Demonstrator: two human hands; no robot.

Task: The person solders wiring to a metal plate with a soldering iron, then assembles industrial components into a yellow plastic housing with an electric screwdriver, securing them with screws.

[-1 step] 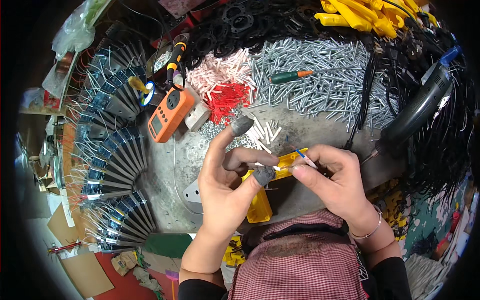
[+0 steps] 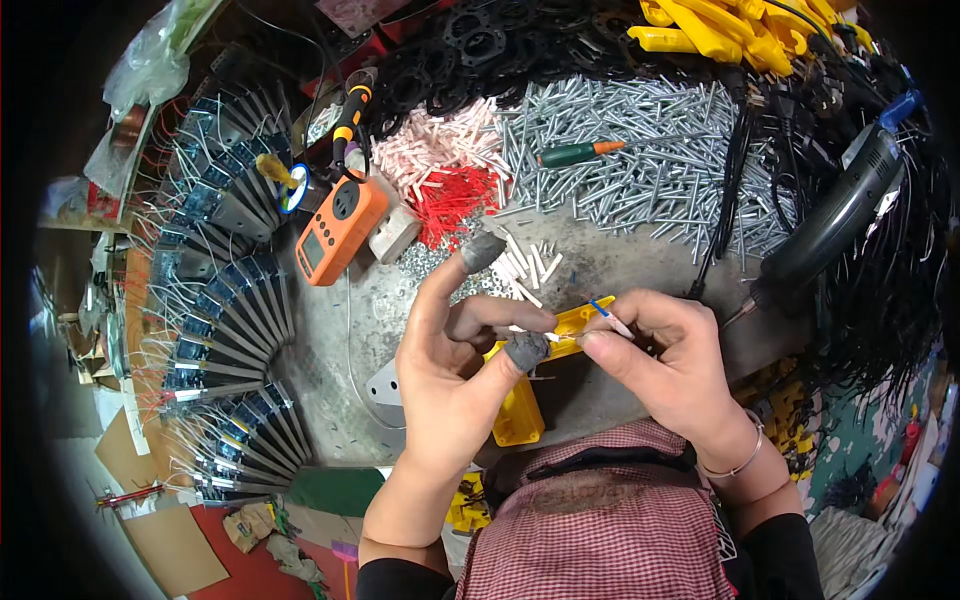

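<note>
My left hand (image 2: 450, 375) is closed in a pinch between thumb and middle finger on a thin white wire (image 2: 553, 337). Its index finger sticks up, and grey wrapping covers the index tip and thumb. Facing it, my right hand (image 2: 665, 355) pinches a blue wire (image 2: 601, 308) together with a white sleeve (image 2: 620, 326) between thumb and forefinger. Under both hands lies a yellow plastic shell (image 2: 518, 414), partly hidden by the fingers. Beside the left wrist a grey metal plate with holes (image 2: 384, 384) pokes out.
Loose white sleeves (image 2: 518, 262) lie just beyond my hands. Farther off are red sleeves (image 2: 452, 205), a heap of metal rods (image 2: 640, 150), a green screwdriver (image 2: 580, 153) and an orange meter (image 2: 340, 230). Wired boards (image 2: 225, 330) line the left; a heat gun (image 2: 835, 215) stands right.
My hands have barely moved. A thin dark tip seen beyond the blue wire's end earlier no longer shows there.
</note>
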